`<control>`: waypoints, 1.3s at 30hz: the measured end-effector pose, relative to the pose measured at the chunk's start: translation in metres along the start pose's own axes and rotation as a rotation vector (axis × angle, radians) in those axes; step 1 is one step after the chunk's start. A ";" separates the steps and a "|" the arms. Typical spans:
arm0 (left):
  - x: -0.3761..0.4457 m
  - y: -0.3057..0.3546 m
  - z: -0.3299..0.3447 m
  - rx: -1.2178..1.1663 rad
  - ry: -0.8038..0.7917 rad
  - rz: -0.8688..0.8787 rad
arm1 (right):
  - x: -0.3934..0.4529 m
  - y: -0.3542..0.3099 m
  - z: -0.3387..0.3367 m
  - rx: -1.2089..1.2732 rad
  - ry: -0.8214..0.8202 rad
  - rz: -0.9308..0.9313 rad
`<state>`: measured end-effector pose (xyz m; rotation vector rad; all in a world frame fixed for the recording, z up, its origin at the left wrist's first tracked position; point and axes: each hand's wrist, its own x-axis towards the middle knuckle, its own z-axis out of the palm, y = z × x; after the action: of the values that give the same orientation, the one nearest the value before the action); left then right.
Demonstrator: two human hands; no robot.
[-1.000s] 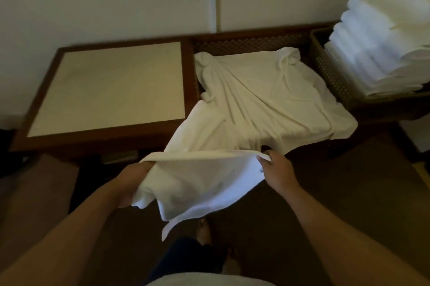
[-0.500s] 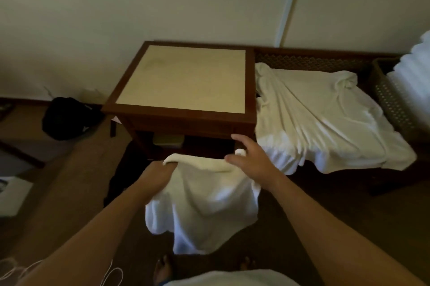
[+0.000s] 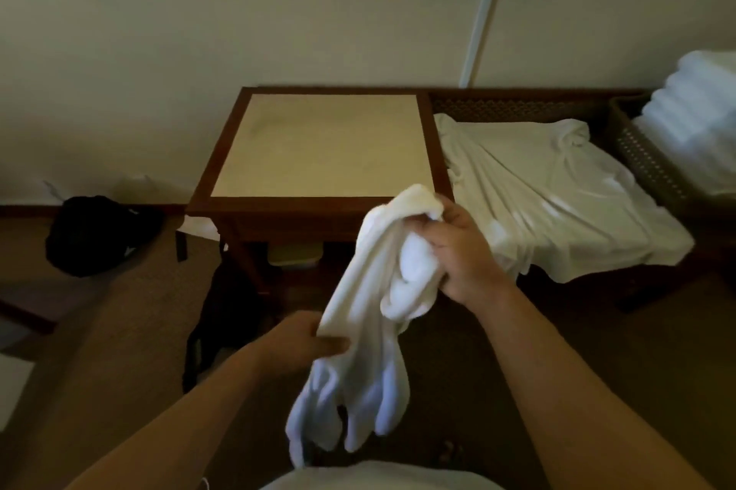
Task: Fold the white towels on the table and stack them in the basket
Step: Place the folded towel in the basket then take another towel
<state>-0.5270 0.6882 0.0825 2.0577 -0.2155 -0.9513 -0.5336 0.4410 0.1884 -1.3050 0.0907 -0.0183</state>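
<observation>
A white towel (image 3: 360,314) hangs bunched in the air in front of the wooden table (image 3: 326,206). My right hand (image 3: 464,254) grips its upper end near the table's front right corner. My left hand (image 3: 296,342) pinches the towel lower down, and the loose end dangles below it. A larger white cloth (image 3: 549,194) lies spread and rumpled on the low surface to the right. At the far right a woven basket (image 3: 645,163) holds a stack of folded white towels (image 3: 697,123).
The table has a pale square top with a dark wood frame. A black bag (image 3: 91,234) sits on the floor at the left by the wall. Another dark bag (image 3: 227,314) leans under the table's front. Brown carpet covers the floor around me.
The towel was held stretched out by its top edge between both hands; now it is bunched, my right hand raised toward the table corner and my left hand lower on the cloth.
</observation>
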 end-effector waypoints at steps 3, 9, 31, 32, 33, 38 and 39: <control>0.014 -0.033 0.005 -0.040 0.223 -0.051 | 0.006 -0.011 -0.022 -0.157 0.240 -0.038; 0.029 0.035 -0.001 0.101 0.261 0.184 | -0.001 0.043 -0.039 -0.925 -0.071 0.180; 0.050 0.020 -0.002 -0.002 0.266 0.155 | 0.025 0.069 -0.045 -0.978 -0.319 0.241; 0.047 0.035 -0.001 0.039 0.194 0.214 | 0.024 0.078 -0.039 -0.994 -0.398 0.217; 0.045 0.048 0.000 0.042 0.136 0.268 | 0.024 0.084 -0.033 -0.994 -0.423 0.209; 0.047 0.044 -0.014 0.055 0.184 0.305 | 0.012 0.096 -0.015 -0.692 -0.219 0.277; 0.050 0.032 -0.016 0.150 0.183 0.276 | 0.011 0.091 -0.016 -0.635 -0.192 0.272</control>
<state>-0.4755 0.6549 0.0849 2.1673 -0.4714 -0.5899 -0.5270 0.4489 0.0957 -1.9099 0.1139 0.3961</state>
